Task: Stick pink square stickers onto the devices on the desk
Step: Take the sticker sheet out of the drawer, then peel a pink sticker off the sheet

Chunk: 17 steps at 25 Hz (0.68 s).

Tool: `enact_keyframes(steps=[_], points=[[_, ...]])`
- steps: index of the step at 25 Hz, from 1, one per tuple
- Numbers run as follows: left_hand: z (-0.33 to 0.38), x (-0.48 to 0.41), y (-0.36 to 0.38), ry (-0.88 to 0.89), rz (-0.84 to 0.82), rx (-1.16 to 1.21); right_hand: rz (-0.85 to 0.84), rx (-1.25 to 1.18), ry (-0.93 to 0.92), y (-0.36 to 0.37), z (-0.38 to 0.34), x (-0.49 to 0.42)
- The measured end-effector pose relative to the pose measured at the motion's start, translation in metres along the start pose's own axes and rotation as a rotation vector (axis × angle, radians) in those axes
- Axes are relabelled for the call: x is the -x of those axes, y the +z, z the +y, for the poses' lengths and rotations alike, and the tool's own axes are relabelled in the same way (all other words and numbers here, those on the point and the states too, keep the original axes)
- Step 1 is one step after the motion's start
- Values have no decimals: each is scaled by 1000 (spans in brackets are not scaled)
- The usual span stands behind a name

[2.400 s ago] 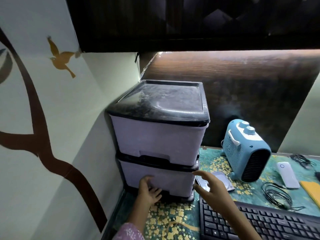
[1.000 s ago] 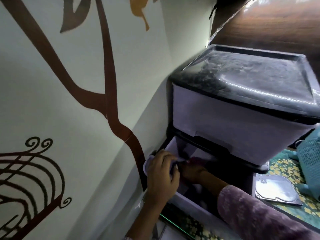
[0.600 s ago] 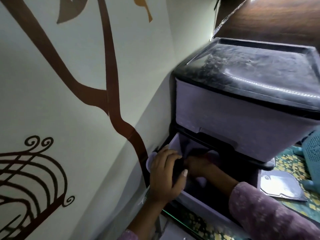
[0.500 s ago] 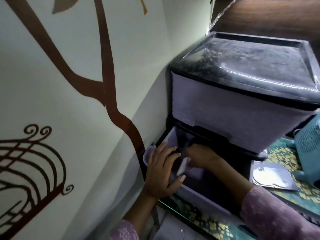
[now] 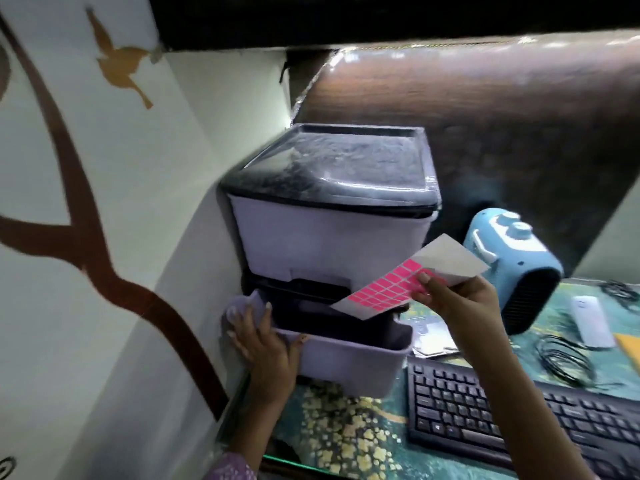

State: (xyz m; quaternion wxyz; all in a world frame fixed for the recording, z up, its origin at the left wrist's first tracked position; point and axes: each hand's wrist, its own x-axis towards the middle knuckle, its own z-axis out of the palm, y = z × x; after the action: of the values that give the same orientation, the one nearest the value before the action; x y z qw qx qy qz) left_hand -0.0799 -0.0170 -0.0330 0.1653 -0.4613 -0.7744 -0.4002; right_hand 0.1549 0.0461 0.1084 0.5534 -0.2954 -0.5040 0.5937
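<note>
My right hand [image 5: 457, 299] fingers pinched on sticker sheet [image 5: 398, 282] above open drawer [image 5: 346, 358]; left hand [image 5: 263, 348] fingers curled over drawer corner.

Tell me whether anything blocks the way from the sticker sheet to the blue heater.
Nothing visible does. The right hand holds the sticker sheet in the air above the open lower drawer, and the blue heater stands just to its right with open space between them. The left hand rests on the drawer's left corner, away from that path.
</note>
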Motion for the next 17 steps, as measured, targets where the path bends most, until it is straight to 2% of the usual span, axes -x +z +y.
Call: enact_keyframes(steps=[3, 6, 8, 10, 12, 14, 17], points=[[32, -9, 21, -218, -33, 113, 178, -60, -19, -38, -8, 5], [41, -21, 50, -283, -120, 231, 295, -90, 34, -72, -4, 11], [36, -24, 65, -343, -113, 307, 371, -125, 58, -92, -2, 18], [38, -25, 68, -400, -114, 394, 409, -128, 89, -110, -3, 24], [52, -19, 69, -571, -120, 447, 426, -139, 123, -127, -3, 33], [104, 7, 66, -780, -173, 500, 434, -87, 131, -151, -6, 44], [208, 63, 56, -898, -302, 758, 459, 90, 143, -197, -19, 64]])
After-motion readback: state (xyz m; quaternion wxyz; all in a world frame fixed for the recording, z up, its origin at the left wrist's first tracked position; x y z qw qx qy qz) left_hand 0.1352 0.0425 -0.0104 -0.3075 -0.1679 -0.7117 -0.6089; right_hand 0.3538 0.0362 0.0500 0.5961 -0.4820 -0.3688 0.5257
